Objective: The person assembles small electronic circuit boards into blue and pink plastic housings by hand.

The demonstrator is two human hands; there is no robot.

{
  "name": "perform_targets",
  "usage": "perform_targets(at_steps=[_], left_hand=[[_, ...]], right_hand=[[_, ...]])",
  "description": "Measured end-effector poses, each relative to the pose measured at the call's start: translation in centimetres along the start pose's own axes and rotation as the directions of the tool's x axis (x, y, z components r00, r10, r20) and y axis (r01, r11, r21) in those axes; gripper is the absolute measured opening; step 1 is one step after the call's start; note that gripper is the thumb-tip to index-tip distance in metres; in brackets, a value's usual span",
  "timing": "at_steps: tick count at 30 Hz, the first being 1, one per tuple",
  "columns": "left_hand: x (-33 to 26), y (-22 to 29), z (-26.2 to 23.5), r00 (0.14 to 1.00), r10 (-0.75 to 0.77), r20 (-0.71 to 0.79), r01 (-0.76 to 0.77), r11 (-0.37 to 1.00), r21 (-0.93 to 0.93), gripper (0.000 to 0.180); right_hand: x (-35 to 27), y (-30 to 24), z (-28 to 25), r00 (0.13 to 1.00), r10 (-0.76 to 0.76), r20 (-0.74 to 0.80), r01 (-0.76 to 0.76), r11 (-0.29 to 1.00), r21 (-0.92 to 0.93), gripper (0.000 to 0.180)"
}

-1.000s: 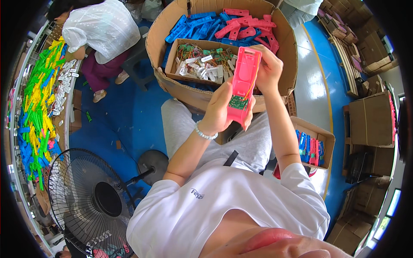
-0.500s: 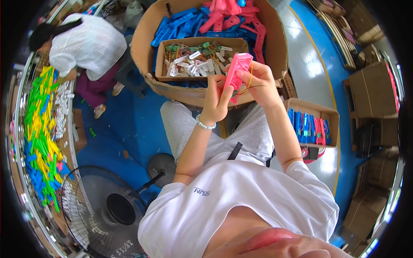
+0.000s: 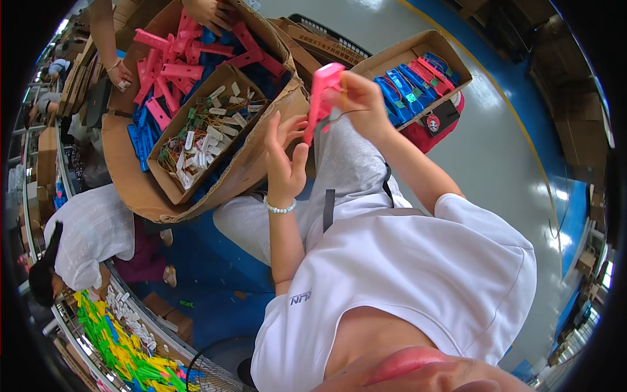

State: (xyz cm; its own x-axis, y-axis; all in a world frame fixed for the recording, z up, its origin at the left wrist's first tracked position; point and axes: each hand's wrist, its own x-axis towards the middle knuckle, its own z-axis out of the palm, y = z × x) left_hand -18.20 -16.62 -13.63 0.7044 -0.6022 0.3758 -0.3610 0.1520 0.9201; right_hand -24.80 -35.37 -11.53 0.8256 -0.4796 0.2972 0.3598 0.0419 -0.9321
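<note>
My right hand point(image 3: 361, 98) grips a long pink plastic casing point(image 3: 322, 98) held up above my lap. A thin wire hangs from the casing's lower end. My left hand point(image 3: 287, 157) is beside the casing's lower end with its fingers spread, touching or nearly touching it. A white bead bracelet point(image 3: 279, 207) sits on my left wrist. In front of me stands a large cardboard box point(image 3: 241, 173) full of pink and blue casings, with a smaller carton point(image 3: 171, 183) of small wired green and white parts set in it.
A cardboard box point(image 3: 398, 55) of finished blue and pink pieces stands at my right. Another person's hands point(image 3: 208, 10) reach into the big box from the far side. A person in white point(image 3: 85, 238) bends at the left beside a rack of green and yellow parts point(image 3: 124, 349).
The view has swung round, so the boxes now sit to the upper left. My right hand has lifted the pink casing and turned it edge-on, and my left hand has slipped off it and spread its fingers.
</note>
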Motion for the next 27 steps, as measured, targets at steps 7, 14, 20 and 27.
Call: perform_targets(at_steps=[7, 14, 20, 27], left_hand=[[-2.9, -0.6, -2.8, 0.986, 0.014, -0.164, 0.016, 0.984, 0.180, 0.046], [-3.7, 0.8, -8.4, 0.891, 0.210, -0.401, 0.017, 0.870, 0.493, 0.023], [-3.4, 1.6, -13.5, 0.760, 0.356, -0.544, 0.124, 0.742, 0.659, 0.014], [-4.1, -0.1, -16.2, 0.851, 0.380, -0.362, 0.207, 0.390, 0.897, 0.017]], right_hand=[[2.5, 7.1, -24.9, 0.919, -0.302, -0.252, -0.131, 0.369, -0.920, 0.023], [2.0, 15.1, -34.6, 0.898, 0.359, -0.254, -0.317, 0.127, -0.940, 0.021], [3.2, 15.4, -35.2, 0.917, 0.347, -0.194, -0.240, 0.092, -0.966, 0.026], [7.1, 10.2, -29.0, 0.758, 0.606, -0.241, 0.015, -0.387, -0.922, 0.023]])
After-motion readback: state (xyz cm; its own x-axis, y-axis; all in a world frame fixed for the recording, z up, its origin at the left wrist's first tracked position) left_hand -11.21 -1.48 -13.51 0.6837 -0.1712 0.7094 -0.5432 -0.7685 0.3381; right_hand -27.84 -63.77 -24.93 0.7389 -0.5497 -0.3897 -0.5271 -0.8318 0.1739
